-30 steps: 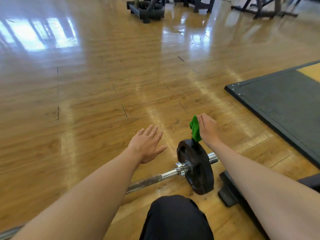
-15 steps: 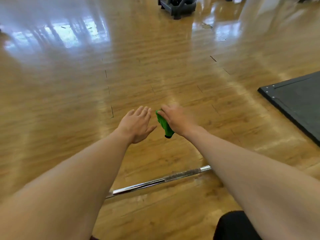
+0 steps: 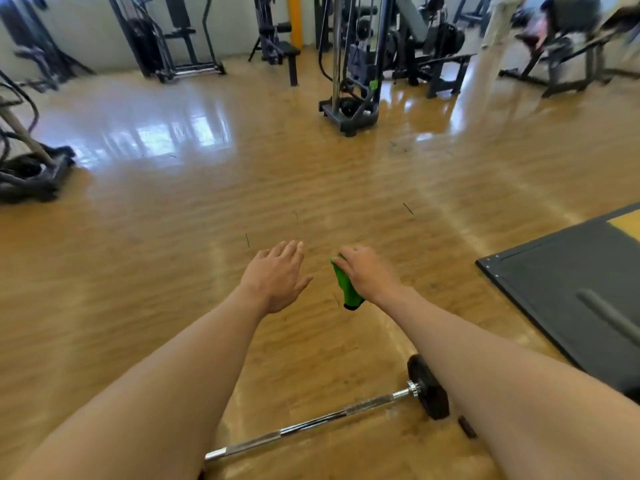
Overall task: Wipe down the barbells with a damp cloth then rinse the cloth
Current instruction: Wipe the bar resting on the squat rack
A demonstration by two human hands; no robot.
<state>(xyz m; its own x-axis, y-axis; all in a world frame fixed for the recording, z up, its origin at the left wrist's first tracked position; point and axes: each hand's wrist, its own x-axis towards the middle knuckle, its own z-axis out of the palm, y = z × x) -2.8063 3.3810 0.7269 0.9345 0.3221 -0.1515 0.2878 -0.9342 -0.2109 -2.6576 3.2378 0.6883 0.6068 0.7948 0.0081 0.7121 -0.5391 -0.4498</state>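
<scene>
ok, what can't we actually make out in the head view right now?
All in the head view:
Barbell: left end hidden under the left forearm.
Weight plate: the sleeve end beyond it is hidden by the right forearm.
Green cloth: mostly covered by the right hand gripping it; dampness cannot be told.
Small dark object beside the plate: too small to identify.
Machines at top right: blurred.

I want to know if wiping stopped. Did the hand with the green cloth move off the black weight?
Yes. The right hand, gripping the green cloth, was at the top edge of the black weight plate; now it is well beyond it.
</scene>
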